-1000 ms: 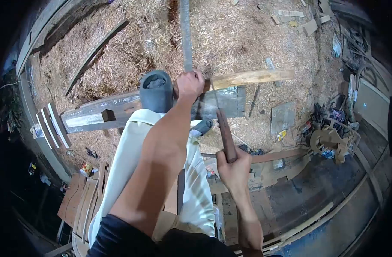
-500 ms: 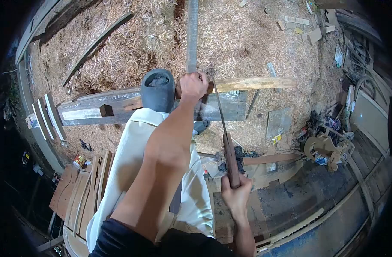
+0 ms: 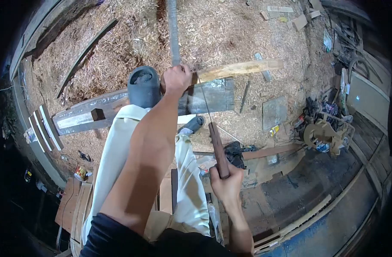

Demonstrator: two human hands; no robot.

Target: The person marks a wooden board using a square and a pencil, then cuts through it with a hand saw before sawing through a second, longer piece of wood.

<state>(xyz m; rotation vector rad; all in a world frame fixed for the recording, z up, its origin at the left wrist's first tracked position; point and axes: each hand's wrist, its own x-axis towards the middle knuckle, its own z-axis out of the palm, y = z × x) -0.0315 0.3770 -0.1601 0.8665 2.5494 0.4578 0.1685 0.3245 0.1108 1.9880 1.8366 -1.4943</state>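
Your left hand (image 3: 177, 79) clasps the wood (image 3: 243, 70) at the far edge of the plank (image 3: 209, 97), apparently steadying it against the saw (image 3: 215, 136) that your right hand (image 3: 228, 182) wraps, fully closed.

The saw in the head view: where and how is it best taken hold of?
Probably by the dark handle, from the wearer's side, where the right hand grips it: the handle is thick and its near end faces that side, while the thin blade extends away.

Brown-handled saw (image 3: 215, 136) across pale wood (image 3: 243, 70)
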